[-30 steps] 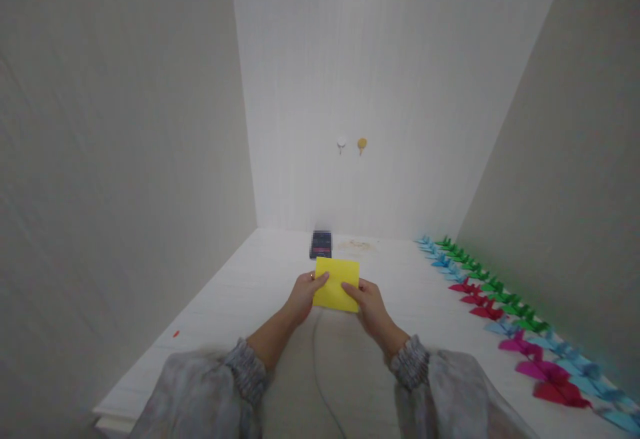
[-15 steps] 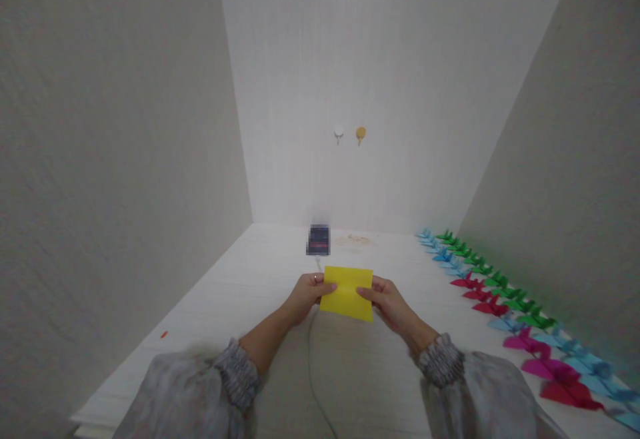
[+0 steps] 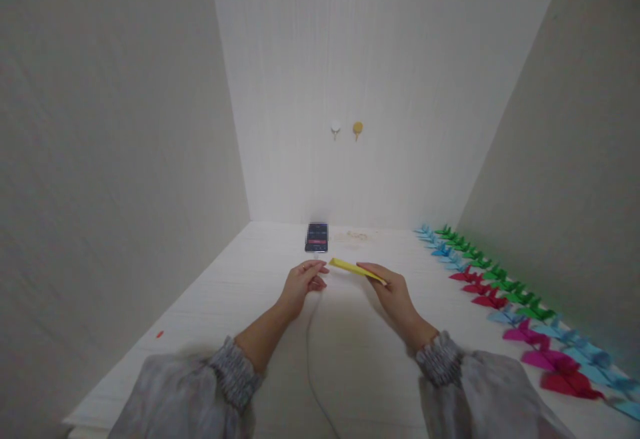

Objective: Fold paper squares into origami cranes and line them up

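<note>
My right hand [image 3: 391, 287] grips a sheet of yellow paper [image 3: 356, 269] by its right end, between thumb and fingers. The paper is turned nearly edge-on, so it shows as a narrow strip slanting down to the right. Just left of the paper's far end is my left hand [image 3: 303, 284], its fingers apart and holding nothing. A small gap separates its fingertips from the paper. Both hands are above the white table [image 3: 260, 372].
Rows of folded paper cranes in green [image 3: 505, 286], blue, red [image 3: 485, 298] and pink [image 3: 545, 358] line the table's right side. A phone [image 3: 317, 238] leans at the back wall, its cable [image 3: 311, 366] running toward me. A small red scrap [image 3: 159, 334] lies left. Two hooks [image 3: 357, 128] hang on the wall.
The yellow paper was held flat by both hands, facing me. My left hand has let go, and my right hand has tipped the paper nearly edge-on.
</note>
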{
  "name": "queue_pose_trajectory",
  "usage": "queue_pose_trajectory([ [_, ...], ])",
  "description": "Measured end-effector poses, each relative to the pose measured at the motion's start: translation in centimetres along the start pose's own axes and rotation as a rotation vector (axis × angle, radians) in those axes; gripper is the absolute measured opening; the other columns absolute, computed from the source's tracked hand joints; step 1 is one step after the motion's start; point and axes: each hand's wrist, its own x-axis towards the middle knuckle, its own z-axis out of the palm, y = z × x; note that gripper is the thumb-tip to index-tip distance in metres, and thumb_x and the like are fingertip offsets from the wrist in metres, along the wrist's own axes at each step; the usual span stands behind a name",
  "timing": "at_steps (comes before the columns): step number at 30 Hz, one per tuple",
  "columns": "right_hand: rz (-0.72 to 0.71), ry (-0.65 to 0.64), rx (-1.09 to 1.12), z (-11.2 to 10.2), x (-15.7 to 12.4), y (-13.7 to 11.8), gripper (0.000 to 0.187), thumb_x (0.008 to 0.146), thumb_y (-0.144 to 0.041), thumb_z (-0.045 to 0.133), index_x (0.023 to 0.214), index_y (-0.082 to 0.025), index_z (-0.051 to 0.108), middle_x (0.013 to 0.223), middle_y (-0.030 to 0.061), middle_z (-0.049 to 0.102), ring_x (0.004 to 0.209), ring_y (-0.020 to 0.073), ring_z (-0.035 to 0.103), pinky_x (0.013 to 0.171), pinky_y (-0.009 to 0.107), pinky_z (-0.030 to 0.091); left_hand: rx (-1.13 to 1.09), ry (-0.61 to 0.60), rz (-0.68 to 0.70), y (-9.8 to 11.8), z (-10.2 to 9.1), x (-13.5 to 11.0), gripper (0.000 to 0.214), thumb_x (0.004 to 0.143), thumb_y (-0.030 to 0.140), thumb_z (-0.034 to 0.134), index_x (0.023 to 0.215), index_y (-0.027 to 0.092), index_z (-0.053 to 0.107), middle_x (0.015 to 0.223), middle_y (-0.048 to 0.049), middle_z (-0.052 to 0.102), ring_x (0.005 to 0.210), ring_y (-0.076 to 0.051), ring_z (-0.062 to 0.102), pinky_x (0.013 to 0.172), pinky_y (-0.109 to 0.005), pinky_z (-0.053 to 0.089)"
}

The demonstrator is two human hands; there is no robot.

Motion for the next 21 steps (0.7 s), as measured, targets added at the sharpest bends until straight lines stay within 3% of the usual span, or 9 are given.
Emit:
queue_pose_trajectory([
  [3,-0.346,-0.1,-0.275,-0.2,0.0,-0.7,0.029,0.077,-0.018,0.048,0.102,-0.027,0.06,0.115,0.0049,0.055,0.112,0.0215,0.043,0.091,0.042,0.034,-0.195,-0.267,-0.233,0.3,0.7,-0.7,0.053,0.074,0.053,0.041,0.095,0.007,0.057,0.086,-0.015,0.064,0.068,-0.017,0.061,0.064,-0.029,0.046],
  [5,-0.456,-0.161,-0.424,0.1,-0.1,-1.2,0.032,0.076,-0.013,0.048,0.101,-0.029,0.06,0.122,0.0036,0.049,0.12,0.0229,0.032,0.092,0.045,0.029,-0.325,-0.407,-0.291,0.5,1.0,-1.1,0.055,0.076,0.053,0.038,0.104,0.008,0.053,0.098,-0.0161,0.061,0.087,-0.022,0.059,0.077,-0.035,0.043],
  [7,-0.484,-0.212,-0.519,0.4,-0.2,-1.5,0.036,0.075,-0.011,0.047,0.1,-0.032,0.06,0.13,0.0013,0.04,0.125,0.0247,0.022,0.092,0.048,0.025,-0.373,-0.452,-0.301,0.5,1.1,-1.4,0.047,0.077,0.041,0.045,0.11,0.008,0.05,0.106,-0.0167,0.058,0.094,-0.024,0.056,0.085,-0.038,0.039],
  [10,-0.458,-0.259,-0.537,0.6,-0.3,-1.6,0.033,0.073,-0.014,0.052,0.097,-0.036,0.061,0.139,-0.0036,0.02,0.127,0.0282,0.011,0.092,0.051,0.02,-0.361,-0.445,-0.262,0.4,0.9,-1.5,0.043,0.075,0.028,0.051,0.113,0.007,0.047,0.113,-0.0185,0.053,0.095,-0.026,0.055,0.087,-0.041,0.037],
  [13,-0.384,-0.272,-0.426,0.6,-0.3,-1.3,0.021,0.069,-0.026,0.061,0.087,-0.035,0.066,0.141,-0.0076,0.01,0.127,0.0298,0.007,0.095,0.051,0.017,-0.315,-0.448,-0.239,0.2,0.8,-1.6,0.043,0.075,0.029,0.051,0.112,0.007,0.048,0.115,-0.0198,0.051,0.096,-0.028,0.055,0.087,-0.042,0.038],
  [15,-0.288,-0.263,-0.308,0.6,-0.3,-1.1,0.013,0.066,-0.032,0.064,0.079,-0.032,0.068,0.14,-0.007,0.011,0.126,0.0288,0.012,0.097,0.049,0.017,-0.286,-0.444,-0.21,0.2,0.9,-1.6,0.041,0.076,0.029,0.051,0.11,0.006,0.05,0.114,-0.0197,0.051,0.096,-0.026,0.055,0.088,-0.04,0.038],
  [18,-0.101,-0.23,-0.103,0.9,-0.3,-1.1,0.016,0.068,-0.036,0.062,0.079,-0.027,0.069,0.14,-0.0019,0.018,0.12,0.0255,0.029,0.096,0.043,0.027,-0.271,-0.425,-0.18,0.2,1.1,-1.7,0.038,0.075,0.026,0.052,0.108,0.007,0.051,0.114,-0.0182,0.051,0.097,-0.024,0.054,0.089,-0.037,0.038],
  [21,0.056,-0.199,0.085,1.4,-0.3,-1.4,0.022,0.073,-0.036,0.056,0.087,-0.024,0.067,0.129,0.0034,0.04,0.108,0.0215,0.046,0.091,0.036,0.036,-0.293,-0.392,-0.21,0.3,1.2,-1.6,0.036,0.076,0.03,0.052,0.104,0.008,0.053,0.113,-0.0171,0.052,0.096,-0.023,0.054,0.086,-0.038,0.04],
])
